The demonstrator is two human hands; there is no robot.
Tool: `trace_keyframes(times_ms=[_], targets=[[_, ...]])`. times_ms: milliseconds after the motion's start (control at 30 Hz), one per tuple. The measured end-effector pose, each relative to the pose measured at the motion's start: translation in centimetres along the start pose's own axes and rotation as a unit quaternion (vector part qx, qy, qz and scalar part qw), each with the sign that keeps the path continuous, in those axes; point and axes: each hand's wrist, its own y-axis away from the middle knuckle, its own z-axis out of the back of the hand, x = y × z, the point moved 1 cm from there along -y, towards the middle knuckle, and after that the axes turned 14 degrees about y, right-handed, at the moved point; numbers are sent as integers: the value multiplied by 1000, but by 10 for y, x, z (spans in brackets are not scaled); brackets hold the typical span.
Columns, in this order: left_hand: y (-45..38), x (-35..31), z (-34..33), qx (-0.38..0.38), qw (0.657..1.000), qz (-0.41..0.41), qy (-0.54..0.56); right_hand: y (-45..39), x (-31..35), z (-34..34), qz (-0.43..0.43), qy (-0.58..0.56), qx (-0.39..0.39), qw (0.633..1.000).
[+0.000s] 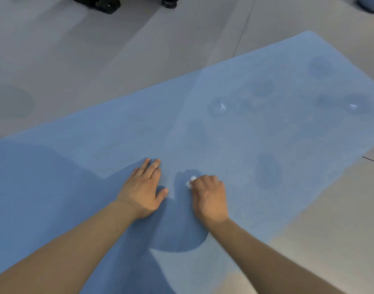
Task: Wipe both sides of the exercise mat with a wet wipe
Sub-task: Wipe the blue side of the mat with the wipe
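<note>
Wipe (191,181) in R hand (210,196), L hand (142,190) flat.

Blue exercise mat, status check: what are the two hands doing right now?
Left hand flat on blue exercise mat. Right hand holds crumpled white wet wipe against it. Wet patches further along. Nothing blocking.

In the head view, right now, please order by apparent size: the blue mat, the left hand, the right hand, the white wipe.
1. blue mat
2. left hand and right hand: look alike; the flat left spreads wider
3. white wipe, mostly hidden in the right hand
</note>
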Motion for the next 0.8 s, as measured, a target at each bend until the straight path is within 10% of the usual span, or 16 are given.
trace_keyframes(times_ms=[167,300,500,633,800], targets=[[2,1,-6,-18,1000,5,-10,49,63,2,133,-39,-1,990],[4,-6,-10,2,999,1,-35,20,-9,4,190,38,-8,981],[1,-16,-10,-18,999,-40,-5,-24,-162,26,-82,112,10,990],[-8,-30,-16,45,998,-51,9,-13,-123,22,-127,80,5,989],[-4,-43,-21,1,998,-50,-24,57,-7,19,33,-22,26,999]])
